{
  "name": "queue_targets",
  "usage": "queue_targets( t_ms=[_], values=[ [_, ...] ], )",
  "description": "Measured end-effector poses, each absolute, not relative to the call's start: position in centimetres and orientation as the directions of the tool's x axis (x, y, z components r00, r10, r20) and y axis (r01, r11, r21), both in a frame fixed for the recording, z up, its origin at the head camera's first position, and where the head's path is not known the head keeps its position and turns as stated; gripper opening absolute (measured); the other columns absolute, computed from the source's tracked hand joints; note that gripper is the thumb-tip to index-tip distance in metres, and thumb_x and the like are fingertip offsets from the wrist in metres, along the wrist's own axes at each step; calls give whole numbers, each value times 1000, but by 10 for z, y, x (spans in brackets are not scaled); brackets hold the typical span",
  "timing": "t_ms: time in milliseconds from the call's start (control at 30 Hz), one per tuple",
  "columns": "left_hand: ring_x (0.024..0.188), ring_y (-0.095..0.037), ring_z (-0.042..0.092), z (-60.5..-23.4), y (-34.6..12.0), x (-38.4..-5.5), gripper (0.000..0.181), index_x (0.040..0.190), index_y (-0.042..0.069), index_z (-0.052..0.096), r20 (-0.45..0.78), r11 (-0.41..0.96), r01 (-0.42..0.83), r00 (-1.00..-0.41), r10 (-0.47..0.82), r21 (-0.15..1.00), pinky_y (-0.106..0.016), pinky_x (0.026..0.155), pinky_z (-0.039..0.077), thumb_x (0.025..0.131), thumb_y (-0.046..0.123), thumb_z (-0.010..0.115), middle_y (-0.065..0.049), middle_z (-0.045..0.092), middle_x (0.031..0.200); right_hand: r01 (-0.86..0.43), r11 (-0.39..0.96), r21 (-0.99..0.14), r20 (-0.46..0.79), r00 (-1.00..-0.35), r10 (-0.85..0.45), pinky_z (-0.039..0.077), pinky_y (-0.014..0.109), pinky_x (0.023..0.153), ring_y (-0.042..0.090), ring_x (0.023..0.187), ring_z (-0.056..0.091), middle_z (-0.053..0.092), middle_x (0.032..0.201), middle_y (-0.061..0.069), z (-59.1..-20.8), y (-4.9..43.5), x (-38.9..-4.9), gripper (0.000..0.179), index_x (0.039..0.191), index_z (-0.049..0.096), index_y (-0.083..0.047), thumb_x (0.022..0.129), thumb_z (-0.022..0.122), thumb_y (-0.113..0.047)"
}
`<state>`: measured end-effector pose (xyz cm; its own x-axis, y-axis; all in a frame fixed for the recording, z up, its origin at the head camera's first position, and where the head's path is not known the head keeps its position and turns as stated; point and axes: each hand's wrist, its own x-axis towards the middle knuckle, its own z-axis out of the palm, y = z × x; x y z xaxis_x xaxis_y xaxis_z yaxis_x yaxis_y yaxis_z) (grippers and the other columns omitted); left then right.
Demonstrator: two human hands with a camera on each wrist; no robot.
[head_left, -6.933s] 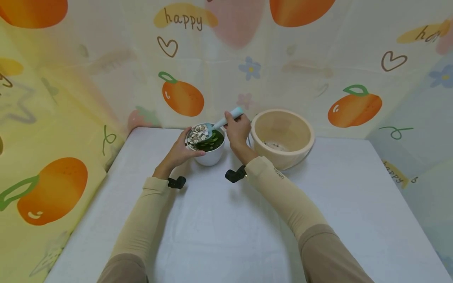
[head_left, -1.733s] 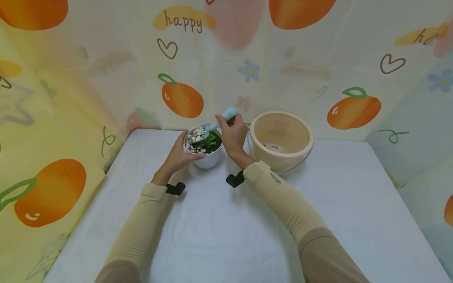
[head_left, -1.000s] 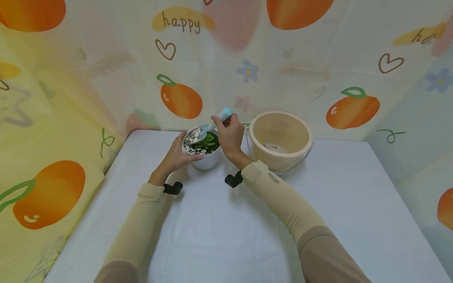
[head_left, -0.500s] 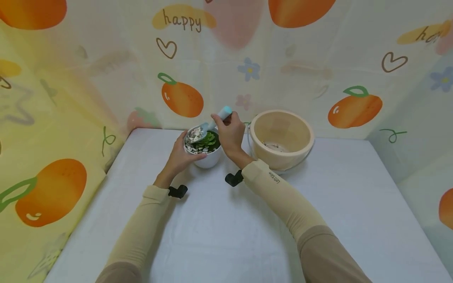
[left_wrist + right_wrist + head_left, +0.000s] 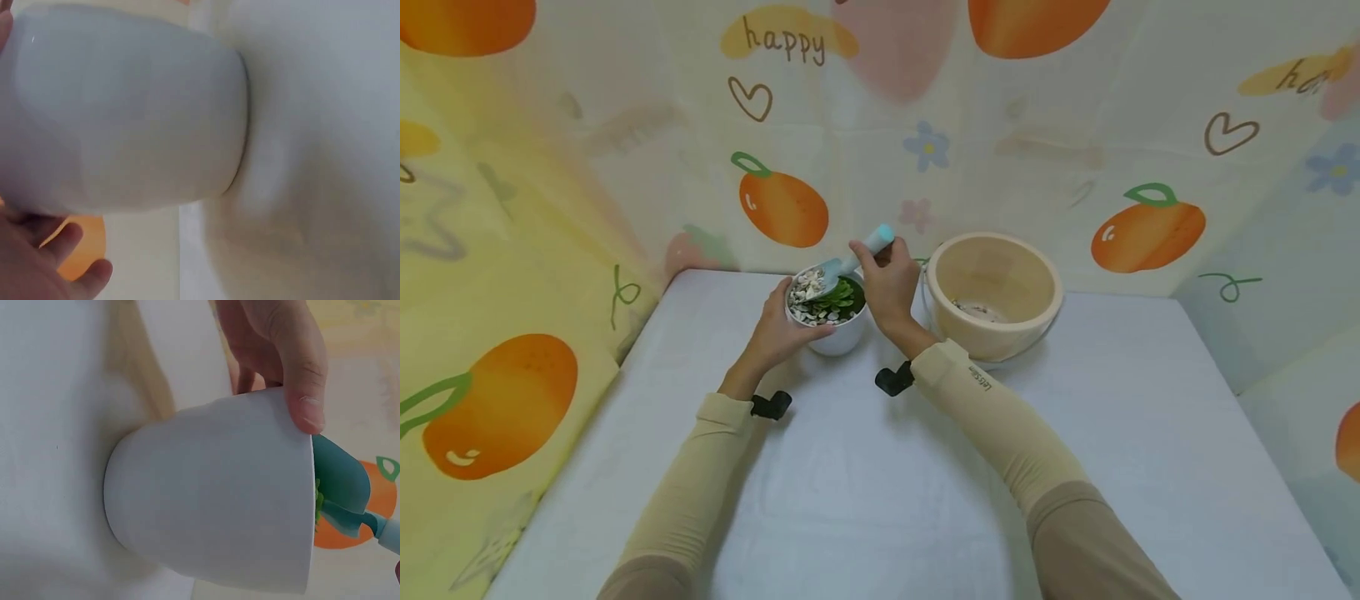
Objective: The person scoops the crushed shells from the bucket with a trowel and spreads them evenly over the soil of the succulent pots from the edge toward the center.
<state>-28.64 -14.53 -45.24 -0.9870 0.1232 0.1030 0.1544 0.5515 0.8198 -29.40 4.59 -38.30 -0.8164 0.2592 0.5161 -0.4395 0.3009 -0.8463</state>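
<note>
A white flowerpot (image 5: 838, 340) with a small green succulent (image 5: 841, 295) stands on the white cloth at the back. My left hand (image 5: 772, 333) grips its left side, thumb across the near wall at the rim. Fingers curl around the pot's wall in the right wrist view. My right hand (image 5: 891, 289) pinches the pale blue handle of a small trowel (image 5: 831, 273), whose blade dips inside the rim beside the leaves. White and grey pebbles (image 5: 807, 286) lie at the blade and across the pot's left and near parts. The left wrist view shows the flowerpot's (image 5: 131, 119) base on the cloth.
A larger cream pot (image 5: 992, 335) stands right of my right hand, with a few bits on its floor and a thin handle along its side. The fruit-printed backdrop (image 5: 865, 125) rises right behind the table's back edge.
Several seconds ago the trowel carried heaped pebbles over the pot; now pebbles spread along the pot's left and near side. The right hand has shifted slightly left. The left hand keeps its grip.
</note>
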Motion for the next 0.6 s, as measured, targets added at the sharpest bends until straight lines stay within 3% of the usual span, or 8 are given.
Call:
queue_targets(
  t_ms=[133,300,600],
  values=[
    [136,-34,33,-451,-153,-293,107,153,11,22,103,512,188,-977,189,838,-58,112,29,71,37,86,-17,35,149,-446,304,-842,523,-813,255,55,28,66,23,76,71,71,82,16,-383,44,-293,32,92,60,0,90,71,-30],
    [144,-34,26,-452,-156,-298,116,156,10,12,48,484,145,-977,208,863,-58,117,23,71,37,87,-16,23,158,-444,314,-839,525,-811,258,55,28,66,23,76,71,72,83,16,-384,45,-292,33,93,60,0,89,72,-30],
    [140,-31,32,-457,-147,-292,110,154,9,21,131,455,183,-981,144,871,-55,116,26,70,31,88,-16,33,153,-466,314,-827,548,-794,264,57,29,69,23,76,72,72,82,17,-383,46,-290,33,92,61,1,88,73,-29]
  ],
)
